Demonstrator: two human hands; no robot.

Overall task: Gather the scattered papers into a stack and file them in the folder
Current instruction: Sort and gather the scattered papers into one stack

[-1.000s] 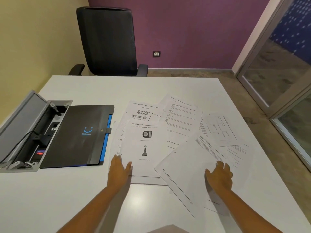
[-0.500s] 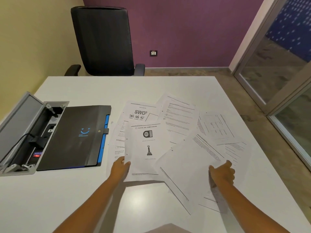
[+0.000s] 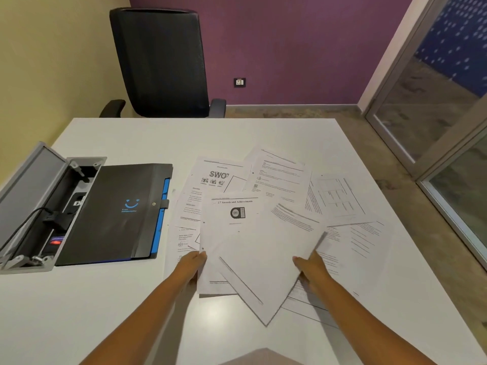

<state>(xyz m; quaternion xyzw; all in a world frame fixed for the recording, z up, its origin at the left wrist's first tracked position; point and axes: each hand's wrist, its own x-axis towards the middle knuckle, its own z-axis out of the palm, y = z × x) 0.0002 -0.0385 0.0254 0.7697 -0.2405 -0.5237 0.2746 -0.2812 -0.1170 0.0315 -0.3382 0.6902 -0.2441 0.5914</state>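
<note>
Where the smooth white worktop meets the yellow wall on the left, a grey metal cable box stands with its lid raised, black plugs and a red switch inside. Just beside it lies the folder, flat, matte black with a blue edge strip, a small stud clasp and a blue smiley logo above tiny writing too small to read. The left hand is closed on the left edge of a thin white sheet headed "2.7 Awards and Achievements", which shows a round emblem. Behind it another page reads "SWO" in bold over little icons. More papers of printed text and tables fan out flat toward the right. The right hand grips the right edge of a tilted sheet that overlaps the awards page. Compared with half a second ago, both hands have drawn closer together, and the tilted sheet now covers the trophy picture.
</note>
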